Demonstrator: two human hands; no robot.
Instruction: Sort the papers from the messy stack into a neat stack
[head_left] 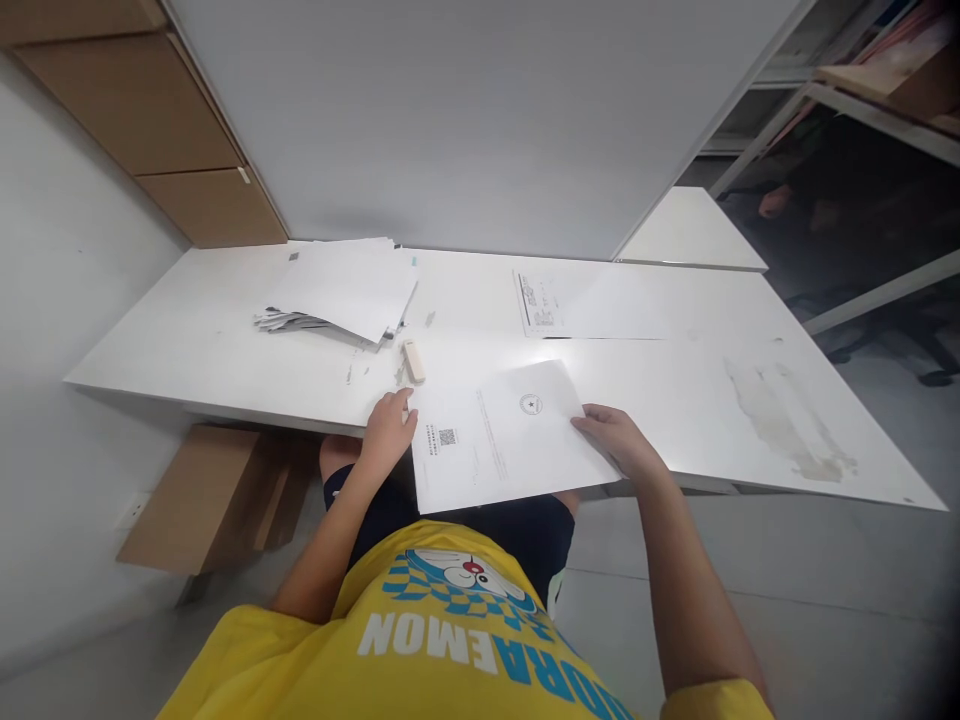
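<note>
A printed sheet of paper (517,450) lies in front of me, its near edge reaching past the table's front edge over my lap. It bears a round stamp with a star, a QR code and lines of small text. My right hand (619,440) pinches the sheet's right edge, thumb on one side and fingers on the other. At the opposite edge, my left hand (388,432) is closed with its fingertips at the paper's upper left corner. Just beyond my left fingers sits a small cream-coloured block (413,362), perhaps an eraser or a stapler.
A loose stack of papers (345,290) rests at the back left of the white table (750,420). Another printed sheet (592,305) lies toward the back. Cardboard boxes (120,100) stand at left. A grey panel (465,120) rises behind. Another person's hand (776,203) shows far right.
</note>
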